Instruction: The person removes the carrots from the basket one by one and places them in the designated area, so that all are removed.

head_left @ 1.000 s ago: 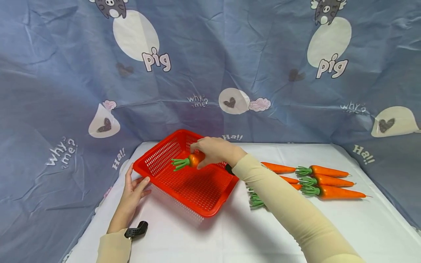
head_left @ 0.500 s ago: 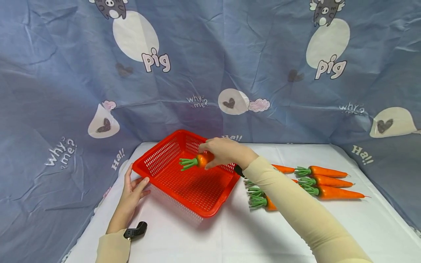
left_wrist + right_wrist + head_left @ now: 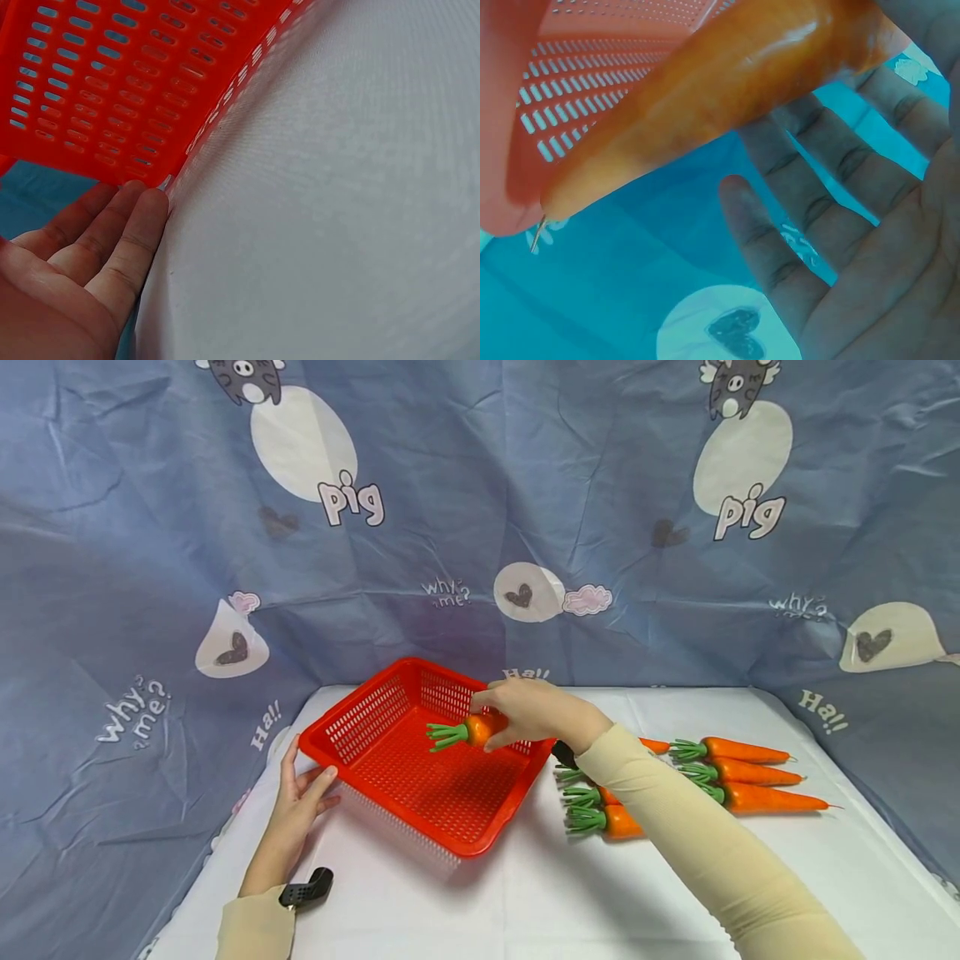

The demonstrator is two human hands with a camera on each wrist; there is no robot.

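My right hand [image 3: 543,714] pinches a carrot [image 3: 480,729] near its leafy end and holds it above the red plastic basket [image 3: 495,839]. The green stalks point left; in the right wrist view the carrot's [image 3: 697,97] thin tip lies close to the basket's perforated wall [image 3: 577,105]. At the basket's left corner, my left hand [image 3: 296,806] grips the rim, thumb on the near side. Its fingertips touch the lower corner of the basket [image 3: 135,82] in the left wrist view. Inside the basket only its bare floor shows.
To the right, carrots lie in two groups on the white cloth [image 3: 525,910]: a front carrot [image 3: 622,822] with others partly behind my right sleeve [image 3: 697,827], and a further row with a large carrot [image 3: 776,798]. A patterned blue curtain [image 3: 450,527] stands behind.
My right hand has moved right across the basket with the carrot. The sleeve now uncovers more of the nearer carrots. My left hand stays on the corner.
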